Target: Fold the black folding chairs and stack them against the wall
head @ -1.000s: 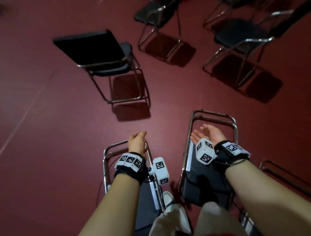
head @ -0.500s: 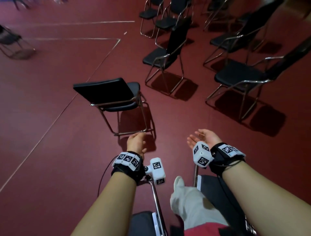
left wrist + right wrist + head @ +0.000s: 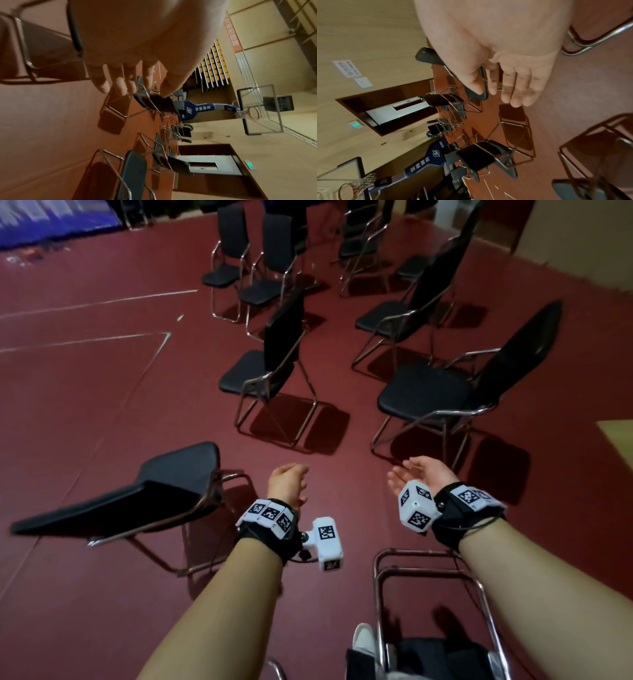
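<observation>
Both hands are raised in front of me and hold nothing. My left hand point(image 3: 289, 481) has its fingers point(image 3: 120, 81) loose and slightly bent. My right hand point(image 3: 418, 475) is turned palm up with its fingers point(image 3: 513, 88) spread. A folded chair's chrome frame point(image 3: 424, 573) lies below my right forearm. The nearest unfolded black chair point(image 3: 154, 491) stands just left of my left hand, its back towards me. Another chair point(image 3: 270, 364) stands ahead in the middle, and a third point(image 3: 445, 392) beyond my right hand. Several more stand further back.
The floor is dark red with white lines point(image 3: 102, 340) at the left. A blue basketball stand base point(image 3: 51, 220) sits at the far left, its hoop point(image 3: 254, 112) in the left wrist view. A beige wall point(image 3: 582, 234) runs along the right. My white shoe point(image 3: 363, 642) is by the folded frame.
The head view has lifted from the folded chairs towards the standing ones. Both hands have come away from the folded frames and stay empty in the air.
</observation>
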{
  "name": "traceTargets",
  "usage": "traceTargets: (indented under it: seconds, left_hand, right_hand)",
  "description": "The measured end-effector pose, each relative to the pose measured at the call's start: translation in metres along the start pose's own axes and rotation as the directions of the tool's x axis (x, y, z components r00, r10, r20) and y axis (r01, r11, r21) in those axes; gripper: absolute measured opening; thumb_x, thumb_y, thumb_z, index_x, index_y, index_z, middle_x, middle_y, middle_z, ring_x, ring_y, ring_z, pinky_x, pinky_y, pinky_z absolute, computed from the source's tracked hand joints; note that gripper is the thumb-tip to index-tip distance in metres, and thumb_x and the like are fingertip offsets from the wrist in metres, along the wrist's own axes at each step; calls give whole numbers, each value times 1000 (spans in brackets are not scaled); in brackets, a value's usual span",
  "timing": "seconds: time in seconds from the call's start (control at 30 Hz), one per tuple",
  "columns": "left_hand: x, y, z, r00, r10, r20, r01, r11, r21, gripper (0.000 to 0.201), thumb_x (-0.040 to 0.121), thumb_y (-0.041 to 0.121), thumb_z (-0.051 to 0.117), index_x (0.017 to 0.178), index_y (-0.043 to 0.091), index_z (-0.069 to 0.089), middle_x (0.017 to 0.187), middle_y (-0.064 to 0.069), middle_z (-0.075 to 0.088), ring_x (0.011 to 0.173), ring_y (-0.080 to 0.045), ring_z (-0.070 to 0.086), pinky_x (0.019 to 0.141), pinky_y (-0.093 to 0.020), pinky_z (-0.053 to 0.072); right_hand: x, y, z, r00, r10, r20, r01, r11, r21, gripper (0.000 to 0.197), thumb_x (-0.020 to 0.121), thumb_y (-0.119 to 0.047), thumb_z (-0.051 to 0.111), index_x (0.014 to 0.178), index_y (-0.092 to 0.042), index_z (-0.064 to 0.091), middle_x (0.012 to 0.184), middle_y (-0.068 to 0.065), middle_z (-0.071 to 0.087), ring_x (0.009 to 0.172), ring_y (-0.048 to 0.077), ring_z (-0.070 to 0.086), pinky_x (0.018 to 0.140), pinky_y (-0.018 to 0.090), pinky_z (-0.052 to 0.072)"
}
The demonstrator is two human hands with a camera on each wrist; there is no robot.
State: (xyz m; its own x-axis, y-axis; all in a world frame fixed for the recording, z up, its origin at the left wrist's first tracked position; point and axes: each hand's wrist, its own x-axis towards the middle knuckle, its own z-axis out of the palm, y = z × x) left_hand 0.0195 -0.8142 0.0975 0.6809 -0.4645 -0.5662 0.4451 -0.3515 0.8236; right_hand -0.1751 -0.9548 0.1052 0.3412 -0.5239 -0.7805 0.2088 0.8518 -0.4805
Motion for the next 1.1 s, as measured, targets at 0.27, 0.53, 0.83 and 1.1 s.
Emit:
traceTargets:
  seconds: [0.27,0.53,0.83,1.1]
  left_hand:
    - [79,72,134,981,-2,192,-29,988,155,3,94,18,60,93,20,61,83,0,57,80,-16,55,76,-33,42]
    - [186,115,298,902,-55,428,-83,951,297,14,89,17,62,80,23,53,61,6,51,58,-11,49,61,-27,38]
    - [308,200,445,811,-130,571,-150,897,416,11,73,21,65,76,18,55,62,2,48,54,-14,47,48,-20,32]
    - [347,244,531,741,-163,651,-194,877,440,8,88,18,61,84,23,57,65,6,52,62,-11,51,60,-25,38]
  right_hand:
    - [45,-121,-9,993,-89,-79,101,983,154,14,97,-16,50,87,-8,53,92,13,60,83,29,62,75,41,52]
    - [121,-232,-32,951,-169,-260,252,911,326,18,97,-16,48,81,-9,52,89,12,60,80,28,61,78,40,52]
    - [215,-355,-9,897,-162,-411,343,842,416,19,99,-15,47,81,-9,51,92,12,59,82,28,60,73,39,51]
    - [245,-430,-8,831,-196,-521,439,807,396,19,100,-19,48,85,-8,51,103,15,60,86,30,62,68,40,50]
